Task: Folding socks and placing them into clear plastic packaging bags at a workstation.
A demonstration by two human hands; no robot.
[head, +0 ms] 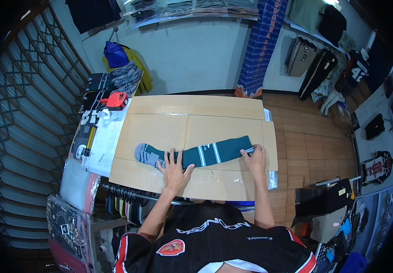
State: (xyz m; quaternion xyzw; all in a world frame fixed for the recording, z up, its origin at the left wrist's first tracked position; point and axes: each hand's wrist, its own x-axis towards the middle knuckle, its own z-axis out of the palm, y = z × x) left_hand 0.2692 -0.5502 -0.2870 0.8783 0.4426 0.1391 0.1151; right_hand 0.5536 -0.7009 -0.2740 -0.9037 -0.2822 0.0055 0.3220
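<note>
A long dark green sock [196,155] with white stripes and a grey foot lies flat across a cardboard sheet [217,186], its toe to the left and its cuff to the right. My left hand [175,170] rests on the sock near the ankle, palm down and fingers spread. At the cuff, my right hand [255,158] pinches the lower corner between thumb and fingers, where a small striped edge shows.
Left of the cardboard are a red price labeller [116,101], a yellow-handled cutter [90,138] and folded striped socks [126,76]. A rail of hangers [131,192] runs below the left front edge. A blue pillar [257,51] stands behind.
</note>
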